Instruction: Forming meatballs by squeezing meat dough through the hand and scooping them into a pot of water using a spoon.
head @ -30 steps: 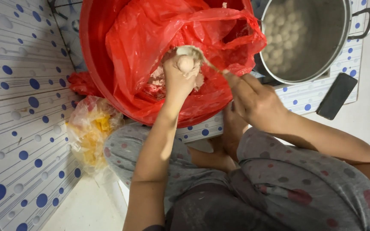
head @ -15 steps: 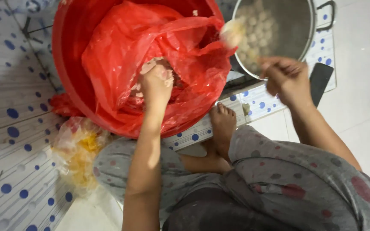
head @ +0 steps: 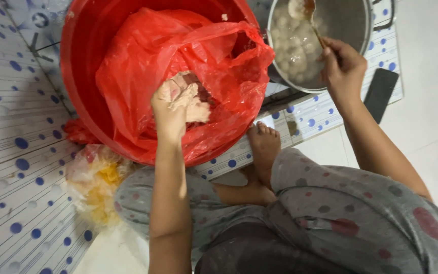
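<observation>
Your left hand (head: 171, 104) is closed around soft, sticky pale paste (head: 196, 109) in the red plastic-lined tub (head: 82, 61), best scooped from beneath, while your right hand (head: 341, 63) pinches a light metal spoon (head: 307, 15) over the steel pot (head: 353, 23).

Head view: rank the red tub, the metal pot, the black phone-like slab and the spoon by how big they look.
1. red tub
2. metal pot, partly cut off by the frame edge
3. black slab
4. spoon, in the right hand, over the pot
</observation>
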